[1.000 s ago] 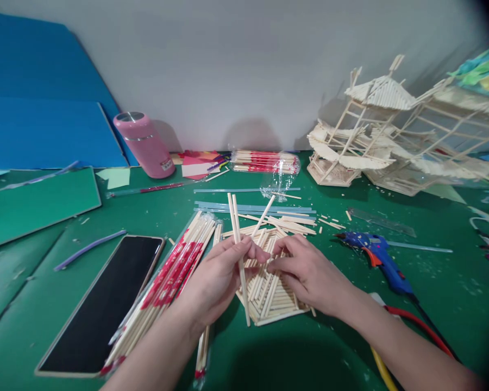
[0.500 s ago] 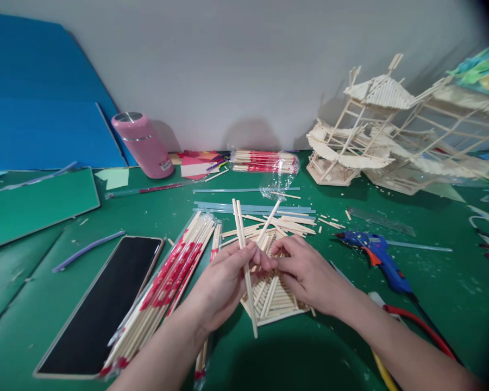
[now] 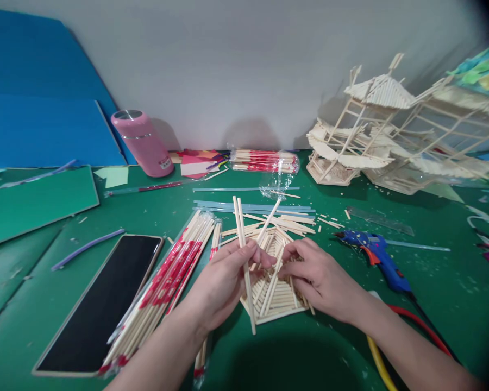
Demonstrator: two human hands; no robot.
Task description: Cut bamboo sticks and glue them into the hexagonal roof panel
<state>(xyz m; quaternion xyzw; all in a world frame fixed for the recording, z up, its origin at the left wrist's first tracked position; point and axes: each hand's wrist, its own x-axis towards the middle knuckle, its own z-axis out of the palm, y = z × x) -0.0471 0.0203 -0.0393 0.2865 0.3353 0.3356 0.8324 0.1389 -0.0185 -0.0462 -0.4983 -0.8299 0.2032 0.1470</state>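
A green table (image 3: 293,358) carries an angular panel of sticks (image 3: 283,310) at its near middle, loose lengths lying on it. Over its left side, the left hand (image 3: 224,277) pinches 2 tilted pale sticks (image 3: 242,225). Over its right, the right hand (image 3: 320,277) curls its fingers narrowly; any grip cannot be told.

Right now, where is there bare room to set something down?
Green tabletop, this side of the stick base, between the forearms; also, mostly bare, left of the phone. Crowded: beyond the stick base, with loose sticks and blue strips.
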